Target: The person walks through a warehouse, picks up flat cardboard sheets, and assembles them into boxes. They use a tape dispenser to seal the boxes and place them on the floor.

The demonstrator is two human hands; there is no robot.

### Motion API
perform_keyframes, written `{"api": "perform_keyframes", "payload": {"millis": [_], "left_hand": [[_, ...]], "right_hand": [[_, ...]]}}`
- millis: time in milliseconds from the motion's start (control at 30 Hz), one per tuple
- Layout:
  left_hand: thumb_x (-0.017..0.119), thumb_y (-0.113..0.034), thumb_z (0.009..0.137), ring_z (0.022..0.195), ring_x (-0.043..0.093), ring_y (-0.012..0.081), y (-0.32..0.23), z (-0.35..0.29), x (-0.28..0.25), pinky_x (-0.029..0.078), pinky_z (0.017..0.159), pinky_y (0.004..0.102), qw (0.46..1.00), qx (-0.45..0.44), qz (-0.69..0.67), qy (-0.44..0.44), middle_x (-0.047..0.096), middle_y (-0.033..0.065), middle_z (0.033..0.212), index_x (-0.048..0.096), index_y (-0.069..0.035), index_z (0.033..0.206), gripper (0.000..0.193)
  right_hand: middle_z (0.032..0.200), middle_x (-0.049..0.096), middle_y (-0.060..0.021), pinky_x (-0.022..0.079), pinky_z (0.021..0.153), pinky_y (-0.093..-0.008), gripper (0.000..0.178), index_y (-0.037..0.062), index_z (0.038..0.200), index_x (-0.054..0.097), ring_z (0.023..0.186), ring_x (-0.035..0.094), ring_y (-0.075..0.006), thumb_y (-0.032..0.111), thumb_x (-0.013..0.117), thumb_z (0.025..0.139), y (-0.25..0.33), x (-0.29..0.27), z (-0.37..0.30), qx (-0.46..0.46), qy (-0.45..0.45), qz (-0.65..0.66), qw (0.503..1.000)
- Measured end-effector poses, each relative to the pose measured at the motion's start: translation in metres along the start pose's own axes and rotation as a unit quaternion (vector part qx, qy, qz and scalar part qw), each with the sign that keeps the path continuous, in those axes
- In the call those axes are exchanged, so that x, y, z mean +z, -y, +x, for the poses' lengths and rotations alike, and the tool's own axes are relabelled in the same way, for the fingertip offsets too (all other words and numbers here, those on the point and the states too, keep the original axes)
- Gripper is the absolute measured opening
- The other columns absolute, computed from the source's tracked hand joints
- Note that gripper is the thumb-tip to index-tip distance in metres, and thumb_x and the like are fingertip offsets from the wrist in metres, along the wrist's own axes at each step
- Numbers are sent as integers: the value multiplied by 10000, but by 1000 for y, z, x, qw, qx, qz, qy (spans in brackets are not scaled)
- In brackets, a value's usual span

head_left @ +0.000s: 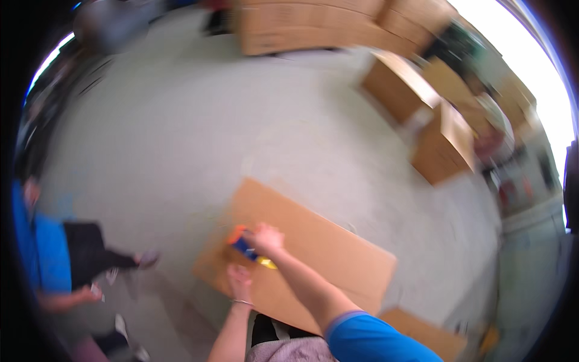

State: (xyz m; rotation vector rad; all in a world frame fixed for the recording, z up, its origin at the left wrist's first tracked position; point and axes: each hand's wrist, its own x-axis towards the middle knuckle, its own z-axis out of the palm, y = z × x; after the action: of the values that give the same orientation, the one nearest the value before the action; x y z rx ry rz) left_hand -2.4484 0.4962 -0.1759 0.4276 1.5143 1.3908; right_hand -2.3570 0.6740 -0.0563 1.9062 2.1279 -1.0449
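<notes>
A large brown cardboard box [325, 241] lies in front of me, its broad face turned up. My right hand [267, 239] is closed on a blue and orange tape dispenser [242, 242] over the left part of that face. Something yellow shows just below the dispenser, by my right wrist. Close by, my left hand [239, 277] rests at the box's near left edge, its fingers stretched out and holding nothing that I can see. A thin bracelet circles the left wrist. Motion blur softens both hands and the dispenser.
Another piece of cardboard [425, 332] lies at the lower right. At the left, a person in a blue top [53, 250] sits or crouches, another partly visible below. Two boxes [401, 87] stand at the far right beside a person; stacked cartons [307, 27] line the back.
</notes>
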Motion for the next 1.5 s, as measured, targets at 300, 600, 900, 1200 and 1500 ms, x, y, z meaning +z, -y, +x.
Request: {"api": "perform_keyframes", "payload": {"millis": [300,600,900,1200,1500], "left_hand": [[534,-362,909,1047,547,214,-29,92,94,485,861,380,985,-153,79,23,544,93,1183,422,-78,1251,459],[572,-333,882,1009,581,256,-5,92,109,499,863,402,967,-152,170,-117,537,152,1207,391,14,1249,537],[590,-272,894,1165,502,292,-48,74,107,425,962,362,960,-91,129,-233,470,174,1297,308,-18,1355,597],[599,-272,889,1205,477,301,-38,59,130,416,988,360,969,-101,122,-190,432,195,1347,303,31,1354,629],[609,-224,887,1145,506,304,-44,47,154,424,964,374,973,-83,118,-182,472,179,1282,310,-6,1339,585]], "right_hand": [[1324,443,-190,355,1003,-454,706,97,1420,240,1221,428,-356,509,473,895,-97,33,-52,54,-181,459,868],[1093,523,-171,415,830,-355,685,107,1440,211,996,527,-275,324,517,866,-451,-23,-513,456,-557,496,486],[859,591,-63,456,627,-259,599,104,1430,251,772,575,-157,164,458,871,-517,-99,-455,500,-451,516,530],[665,598,-66,490,578,-274,673,118,1445,258,556,565,-124,51,532,834,-63,-392,-123,-169,-196,356,898],[630,568,-75,434,385,-287,778,112,1460,161,465,515,-132,89,566,796,-13,-448,-57,-55,-276,271,920]]}}
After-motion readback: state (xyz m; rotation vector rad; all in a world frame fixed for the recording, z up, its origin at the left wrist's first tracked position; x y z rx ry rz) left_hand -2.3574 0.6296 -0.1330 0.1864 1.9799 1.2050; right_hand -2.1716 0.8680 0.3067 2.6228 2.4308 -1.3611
